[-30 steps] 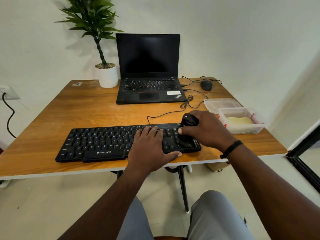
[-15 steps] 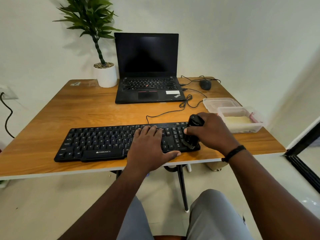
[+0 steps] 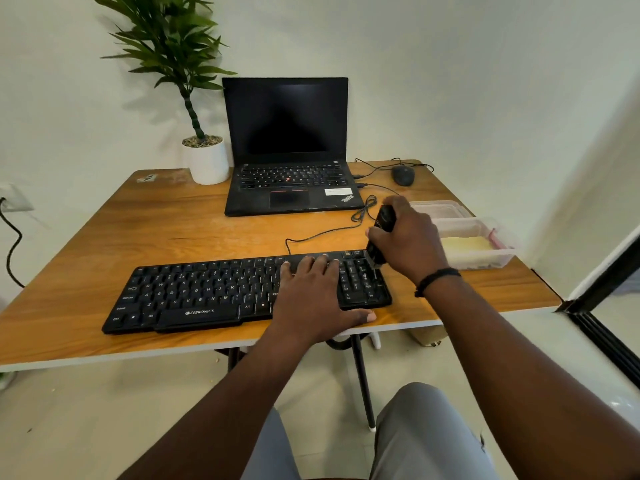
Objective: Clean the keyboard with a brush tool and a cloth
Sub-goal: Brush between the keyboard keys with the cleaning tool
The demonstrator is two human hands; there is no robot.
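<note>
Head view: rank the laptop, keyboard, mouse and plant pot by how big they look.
1. Laptop and keyboard: too alike to rank, and the keyboard is nearer.
2. Plant pot.
3. Mouse.

Just the one view here, the wide-angle cam on your head, looking forward and down across the table (image 3: 104, 233). Your forearms and lap fill the near bottom edge, the keyboard (image 3: 214, 292) sits close in the middle, and the laptop (image 3: 287, 150) and wall are at the far end.
</note>
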